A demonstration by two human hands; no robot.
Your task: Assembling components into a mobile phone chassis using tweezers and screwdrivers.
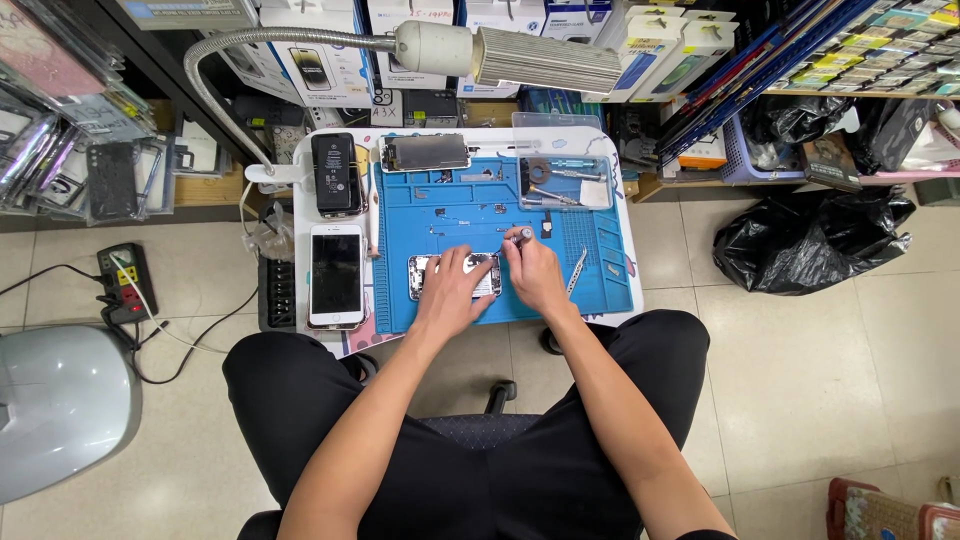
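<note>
We count two bare hands: left hand (452, 287), right hand (533, 272). One opened silver phone chassis (455, 276) under them. One blue silicone work mat (470, 215). One white-fronted phone with dark screen (336, 275). One black rectangular battery pack (335, 174). One detached silver display panel (425, 153). One clear plastic parts tray (565, 180). One grey gooseneck lamp (520, 55). One black plastic bag (812, 238). One black-and-red power strip (124, 282).

Floor's all beige tile (820, 380), and a small white table (300, 200) sits up against shelves (420, 60) crammed with boxed stuff. A gooseneck lamp (545, 58) hangs right over the table, a black trash bag (810, 240) is slumped off to its right, and a power strip (125, 280) lies on the floor to its left.
</note>
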